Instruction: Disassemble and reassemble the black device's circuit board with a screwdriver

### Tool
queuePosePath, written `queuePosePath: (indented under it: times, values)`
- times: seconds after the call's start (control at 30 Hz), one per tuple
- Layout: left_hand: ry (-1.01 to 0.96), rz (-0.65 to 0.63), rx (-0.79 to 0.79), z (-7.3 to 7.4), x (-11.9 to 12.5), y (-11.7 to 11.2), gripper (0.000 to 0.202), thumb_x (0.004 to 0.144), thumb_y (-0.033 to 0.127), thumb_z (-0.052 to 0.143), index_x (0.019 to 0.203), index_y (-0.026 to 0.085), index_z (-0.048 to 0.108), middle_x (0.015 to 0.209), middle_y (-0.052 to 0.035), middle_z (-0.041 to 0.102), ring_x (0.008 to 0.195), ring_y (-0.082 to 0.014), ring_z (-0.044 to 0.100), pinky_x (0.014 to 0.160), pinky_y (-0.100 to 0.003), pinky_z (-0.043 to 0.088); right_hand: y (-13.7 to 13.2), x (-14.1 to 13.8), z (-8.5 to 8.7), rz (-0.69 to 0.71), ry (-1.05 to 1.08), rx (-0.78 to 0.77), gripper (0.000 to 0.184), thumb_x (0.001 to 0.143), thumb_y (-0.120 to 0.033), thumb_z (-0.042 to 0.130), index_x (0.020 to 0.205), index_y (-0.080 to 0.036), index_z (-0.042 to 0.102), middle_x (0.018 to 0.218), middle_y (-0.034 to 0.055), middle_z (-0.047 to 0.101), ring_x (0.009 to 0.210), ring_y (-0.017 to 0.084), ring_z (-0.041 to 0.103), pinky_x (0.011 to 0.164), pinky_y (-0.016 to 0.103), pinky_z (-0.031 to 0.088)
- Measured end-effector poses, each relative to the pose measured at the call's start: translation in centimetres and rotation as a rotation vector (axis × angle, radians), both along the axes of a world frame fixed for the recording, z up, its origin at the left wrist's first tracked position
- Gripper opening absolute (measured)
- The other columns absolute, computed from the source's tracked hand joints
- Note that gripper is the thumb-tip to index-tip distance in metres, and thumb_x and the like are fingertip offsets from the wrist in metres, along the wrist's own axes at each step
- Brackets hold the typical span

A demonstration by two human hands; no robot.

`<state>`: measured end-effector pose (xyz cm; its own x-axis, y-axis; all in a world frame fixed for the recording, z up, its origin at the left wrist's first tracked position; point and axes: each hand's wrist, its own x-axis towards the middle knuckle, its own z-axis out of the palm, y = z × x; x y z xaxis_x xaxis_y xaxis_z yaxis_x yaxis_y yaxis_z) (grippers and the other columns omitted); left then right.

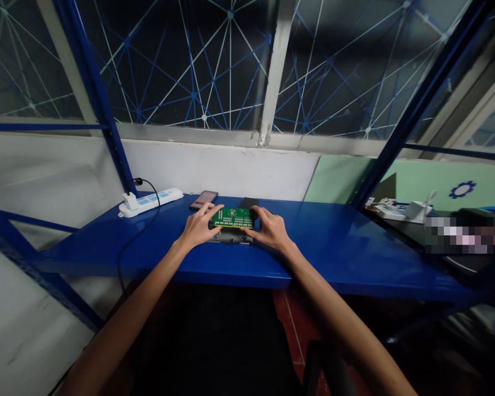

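Observation:
A green circuit board [233, 216] with pale connectors along its near edge is held between my two hands above the blue table. My left hand [198, 226] grips its left end, thumb below and fingers on top. At the right end, my right hand [271, 226] pinches the board in the same way. Under the board shows a dark, flat object [231, 236] whose kind I cannot make out. Just behind lies another dark flat piece [251, 202], partly hidden by the board and my right fingers.
A phone [204, 199] lies behind my left hand. A white power strip [152, 201] with a plugged-in black cable [148, 221] sits at the left; the cable hangs over the front edge. Blue frame posts [107, 118] rise at both sides. A black surface with assorted items [408, 212] is at the right.

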<state>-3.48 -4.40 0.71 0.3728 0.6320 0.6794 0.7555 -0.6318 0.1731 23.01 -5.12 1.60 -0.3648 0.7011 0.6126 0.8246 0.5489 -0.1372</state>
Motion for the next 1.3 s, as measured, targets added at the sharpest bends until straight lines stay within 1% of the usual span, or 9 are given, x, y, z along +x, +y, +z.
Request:
queuePosePath:
  times: [0.13, 0.3, 0.47, 0.73, 0.83, 0.97, 1.07, 1.17, 1.3]
  values:
    - [0.048, 0.071, 0.033, -0.5, 0.1, -0.2, 0.061, 0.085, 0.027, 0.059, 0.143, 0.026, 0.043, 0.124, -0.0083, 0.061, 0.092, -0.0206, 0.066, 0.069, -0.026, 0.052, 0.0, 0.0, -0.5, -0.018, -0.003, 0.034, 0.065, 0.084, -0.062, 0.055, 0.13, -0.017, 0.052, 0.1, 0.0104, 0.069, 0.079, 0.022, 0.064, 0.066, 0.028, 0.04]
    - [0.002, 0.134, 0.078, -0.5, 0.4, -0.5, 0.061, 0.084, 0.019, 0.054, 0.144, 0.021, 0.042, 0.122, -0.0084, 0.064, 0.095, -0.021, 0.068, 0.074, -0.027, 0.053, 0.3, 0.0, -0.9, -0.01, 0.032, 0.165, 0.067, 0.086, -0.063, 0.054, 0.131, -0.015, 0.052, 0.095, 0.0092, 0.068, 0.067, 0.018, 0.061, 0.061, 0.027, 0.04]
    - [-0.022, 0.141, 0.097, -0.5, 0.6, -0.6, 0.061, 0.081, 0.016, 0.055, 0.142, 0.02, 0.045, 0.13, -0.0078, 0.062, 0.102, -0.0211, 0.067, 0.08, -0.026, 0.054, 0.2, 0.0, -1.0, 0.006, 0.032, 0.238, 0.065, 0.087, -0.062, 0.055, 0.132, -0.015, 0.053, 0.099, 0.0103, 0.068, 0.066, 0.017, 0.062, 0.057, 0.027, 0.041]
    - [-0.058, 0.087, 0.108, -0.9, 0.3, -0.4, 0.056, 0.089, 0.031, 0.057, 0.143, 0.02, 0.046, 0.136, -0.0087, 0.059, 0.101, -0.0213, 0.068, 0.078, -0.027, 0.054, 0.0, -0.1, -1.0, 0.016, 0.077, 0.232, 0.065, 0.088, -0.059, 0.056, 0.132, -0.013, 0.053, 0.109, 0.0123, 0.069, 0.073, 0.019, 0.066, 0.06, 0.029, 0.045]
    - [-0.064, 0.039, 0.089, -1.0, 0.3, -0.3, 0.043, 0.093, 0.034, 0.053, 0.133, 0.02, 0.056, 0.127, -0.0081, 0.065, 0.09, -0.0191, 0.069, 0.073, -0.026, 0.052, -0.3, -0.3, -0.7, 0.029, 0.154, 0.198, 0.055, 0.09, -0.056, 0.055, 0.125, -0.013, 0.059, 0.104, 0.0109, 0.069, 0.066, 0.016, 0.064, 0.062, 0.028, 0.046]
    - [-0.108, -0.019, -0.009, -0.8, 0.4, -0.2, 0.029, 0.092, 0.039, 0.055, 0.11, 0.02, 0.069, 0.1, -0.0051, 0.072, 0.068, -0.0146, 0.064, 0.061, -0.023, 0.046, -0.5, -0.5, -0.4, 0.072, 0.287, 0.109, 0.042, 0.094, -0.049, 0.052, 0.12, -0.016, 0.057, 0.098, 0.0079, 0.069, 0.058, 0.013, 0.06, 0.064, 0.027, 0.048]
    - [-0.212, -0.036, -0.063, -0.5, 0.4, -0.1, 0.032, 0.092, 0.046, 0.055, 0.094, 0.017, 0.07, 0.085, -0.0046, 0.07, 0.056, -0.0126, 0.057, 0.056, -0.023, 0.042, -0.1, -0.5, -0.8, 0.122, 0.307, 0.065, 0.039, 0.093, -0.044, 0.054, 0.121, -0.017, 0.052, 0.093, 0.0063, 0.069, 0.056, 0.013, 0.059, 0.062, 0.027, 0.048]
    - [-0.298, -0.046, -0.152, -0.3, 0.3, 0.2, 0.038, 0.089, 0.05, 0.055, 0.08, 0.015, 0.068, 0.072, -0.0043, 0.066, 0.054, -0.0131, 0.055, 0.052, -0.023, 0.039, 0.6, -0.4, -1.5, 0.121, 0.276, 0.111, 0.032, 0.092, -0.036, 0.054, 0.117, -0.016, 0.054, 0.084, 0.006, 0.069, 0.061, 0.016, 0.062, 0.062, 0.028, 0.048]
    - [-0.422, -0.113, -0.384, -0.4, 0.2, 0.6, 0.043, 0.087, 0.055, 0.056, 0.078, 0.014, 0.066, 0.058, -0.0014, 0.06, 0.05, -0.0136, 0.055, 0.049, -0.022, 0.041, 1.1, -0.2, -2.1, 0.137, 0.223, 0.204, 0.03, 0.093, -0.032, 0.051, 0.117, -0.015, 0.056, 0.083, 0.0081, 0.071, 0.068, 0.019, 0.066, 0.064, 0.029, 0.049]
